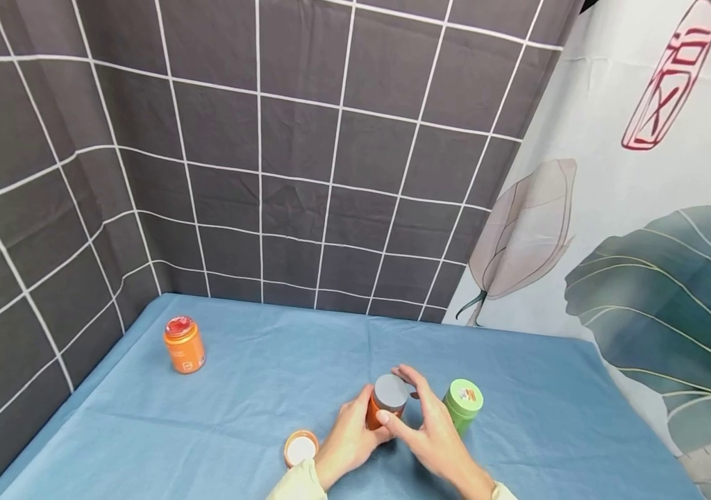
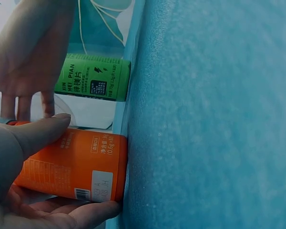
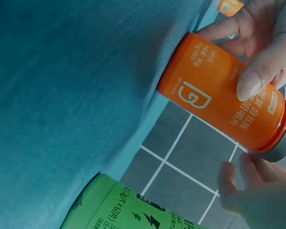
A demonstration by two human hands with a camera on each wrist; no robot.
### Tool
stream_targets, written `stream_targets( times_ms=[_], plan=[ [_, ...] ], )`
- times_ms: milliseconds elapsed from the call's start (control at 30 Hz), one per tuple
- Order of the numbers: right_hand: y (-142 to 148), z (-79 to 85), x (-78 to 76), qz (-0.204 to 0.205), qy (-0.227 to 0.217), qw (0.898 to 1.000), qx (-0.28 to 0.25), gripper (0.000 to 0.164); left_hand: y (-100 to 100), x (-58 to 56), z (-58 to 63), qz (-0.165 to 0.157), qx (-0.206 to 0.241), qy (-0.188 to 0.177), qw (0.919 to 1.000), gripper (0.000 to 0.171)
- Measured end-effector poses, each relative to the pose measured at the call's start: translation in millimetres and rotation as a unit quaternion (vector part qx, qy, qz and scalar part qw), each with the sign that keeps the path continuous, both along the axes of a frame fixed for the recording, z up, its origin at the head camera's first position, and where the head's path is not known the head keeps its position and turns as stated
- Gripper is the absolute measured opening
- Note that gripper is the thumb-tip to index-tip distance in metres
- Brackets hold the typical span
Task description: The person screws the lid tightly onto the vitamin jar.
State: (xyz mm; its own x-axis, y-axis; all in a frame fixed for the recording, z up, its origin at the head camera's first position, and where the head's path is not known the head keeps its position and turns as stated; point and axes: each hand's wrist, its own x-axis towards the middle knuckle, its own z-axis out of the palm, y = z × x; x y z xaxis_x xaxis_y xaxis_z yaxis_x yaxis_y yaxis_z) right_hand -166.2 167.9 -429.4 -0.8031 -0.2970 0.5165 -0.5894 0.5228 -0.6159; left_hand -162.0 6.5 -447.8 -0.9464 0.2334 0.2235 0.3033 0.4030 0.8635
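Pale sleeves (image 1: 298,485) are seen closest to the camera, at the lower edge of the head view, above a spread blue cloth (image 1: 255,361). At the far left a lidless orange jar (image 1: 185,351) is stood upright near the cloth's back corner, presumably set aside from the handwork. Nearer, just beside the left sleeve, a loose cap (image 1: 300,450) is laid with its white inside facing up; by its orange rim, it is probably from that lidless jar. By the left hand (image 1: 348,436) a capped orange jar (image 3: 205,88) is gripped: the thumb is laid along one side and the fingers are wrapped round the other, so the body is enclosed below the grey cap (image 1: 391,392), which is left uncovered, likely for access from above. The jar is held upright, its base at or very close to the cloth. The right hand (image 1: 435,432) is placed at the grey cap's other side with fingers spread and relaxed, nothing being clasped; whether the cap is touched cannot be told. Farthest right, a green container (image 1: 463,404) is stood upright just beside the right hand, apparently within easy reach.
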Motion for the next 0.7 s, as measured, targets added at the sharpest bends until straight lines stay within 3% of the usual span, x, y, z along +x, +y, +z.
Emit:
stream_targets(
  times_ms=[400, 567, 700],
  plan=[
    [-8, 32.4, 20.4, 0.028, 0.013, 0.999, 0.014, 0.059, 0, 0.4, -0.6, -0.002, -0.008, 0.007, 0.9999, 0.045],
    [-7, 32.4, 19.9, 0.020, 0.008, 1.000, 0.012, 0.052, 0, -0.5, -2.0, 0.000, -0.007, 0.018, 0.9998, 0.045],
    [-6, 21.2, 14.0, 0.006, 0.020, 1.000, 0.004, 0.054, 0, -0.3, -1.4, 0.000, -0.005, 0.016, 0.9999, 0.046]
  ],
)
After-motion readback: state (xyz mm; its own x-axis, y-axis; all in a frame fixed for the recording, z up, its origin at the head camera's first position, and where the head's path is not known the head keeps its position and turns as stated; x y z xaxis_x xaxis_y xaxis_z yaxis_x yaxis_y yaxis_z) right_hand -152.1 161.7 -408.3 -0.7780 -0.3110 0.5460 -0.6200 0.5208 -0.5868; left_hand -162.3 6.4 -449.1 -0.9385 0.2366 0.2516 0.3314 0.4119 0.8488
